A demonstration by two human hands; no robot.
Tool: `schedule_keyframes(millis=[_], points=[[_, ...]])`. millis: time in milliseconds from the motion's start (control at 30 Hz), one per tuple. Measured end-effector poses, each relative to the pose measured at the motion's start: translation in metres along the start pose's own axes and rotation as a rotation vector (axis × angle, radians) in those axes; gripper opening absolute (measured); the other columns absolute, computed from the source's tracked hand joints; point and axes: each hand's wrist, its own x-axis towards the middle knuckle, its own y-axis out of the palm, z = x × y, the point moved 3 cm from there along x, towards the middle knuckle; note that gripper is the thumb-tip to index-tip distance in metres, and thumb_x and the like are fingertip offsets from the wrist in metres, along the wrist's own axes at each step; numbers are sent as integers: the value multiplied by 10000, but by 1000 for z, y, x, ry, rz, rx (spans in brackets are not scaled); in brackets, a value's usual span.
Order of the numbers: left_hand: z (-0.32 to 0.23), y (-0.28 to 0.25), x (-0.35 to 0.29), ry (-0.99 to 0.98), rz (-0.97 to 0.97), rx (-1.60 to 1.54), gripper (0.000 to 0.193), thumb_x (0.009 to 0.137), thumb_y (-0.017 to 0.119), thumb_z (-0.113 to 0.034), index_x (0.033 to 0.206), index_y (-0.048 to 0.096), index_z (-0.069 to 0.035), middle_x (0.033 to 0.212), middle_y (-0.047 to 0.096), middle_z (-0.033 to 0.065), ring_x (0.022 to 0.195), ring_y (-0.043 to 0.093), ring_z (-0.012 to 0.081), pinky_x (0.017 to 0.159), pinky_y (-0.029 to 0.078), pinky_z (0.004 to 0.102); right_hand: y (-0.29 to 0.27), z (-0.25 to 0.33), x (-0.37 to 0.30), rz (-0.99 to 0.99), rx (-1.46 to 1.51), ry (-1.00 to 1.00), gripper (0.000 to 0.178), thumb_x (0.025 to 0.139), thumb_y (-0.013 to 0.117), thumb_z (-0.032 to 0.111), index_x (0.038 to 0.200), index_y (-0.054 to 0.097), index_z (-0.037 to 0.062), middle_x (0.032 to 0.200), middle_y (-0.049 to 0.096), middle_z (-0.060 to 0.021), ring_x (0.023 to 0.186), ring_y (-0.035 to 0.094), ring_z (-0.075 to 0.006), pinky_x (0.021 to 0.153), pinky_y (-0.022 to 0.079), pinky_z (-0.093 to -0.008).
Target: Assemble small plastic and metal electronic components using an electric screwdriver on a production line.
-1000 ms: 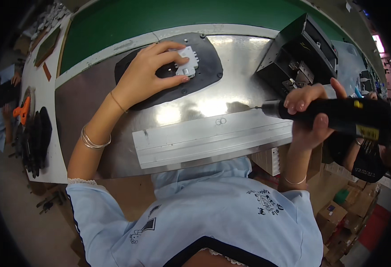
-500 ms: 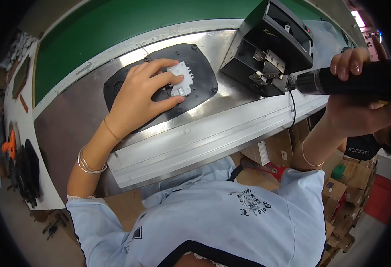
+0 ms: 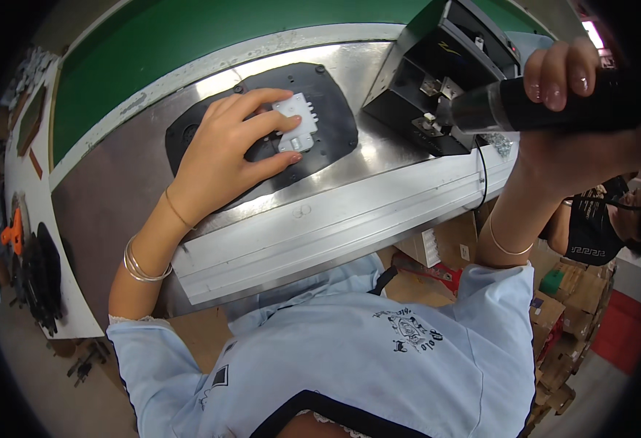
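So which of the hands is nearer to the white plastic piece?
Left. The left hand has its fingertips on the white plastic piece; the right hand is away to its right, gripping a black power tool.

beyond your metal-topped bench point(image 3: 380, 150) lies a green surface point(image 3: 189, 55); a white table point(image 3: 78, 314) stands to your left, cardboard boxes point(image 3: 580, 293) pile up on your right, and a bright light point(image 3: 593, 35) shines beyond.

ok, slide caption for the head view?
Left hand steadies a white part on a black plate; right hand holds a black power screwdriver near a black box.
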Motion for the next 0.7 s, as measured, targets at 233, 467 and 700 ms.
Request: schedule_keyframes(millis=[233,467,700], points=[[3,1,1,31,-30,-31,270,732,755,-254,943,666,-112,1159,593,37,913,568,214,891,416,355,32,-46,15,49,26,136,257,927,389,207,1036,552,40,723,454,-52,581,456,-165,549,378,-322],[-1,0,2,68,-61,-40,257,743,745,-263,935,668,-109,1148,594,39,907,568,205,895,417,358,32,-11,26,-68,-130,106,275,889,390,281,875,571,74,683,439,-29,594,431,-167,582,353,-338],[0,-1,-1,48,-39,-24,262,738,745,-256,929,668,-94,1155,597,46,911,559,227,896,412,360,-37,60,35,-426,-345,-255,233,832,522,281,736,478,73,592,441,-58,494,442,-202,498,408,-337]])
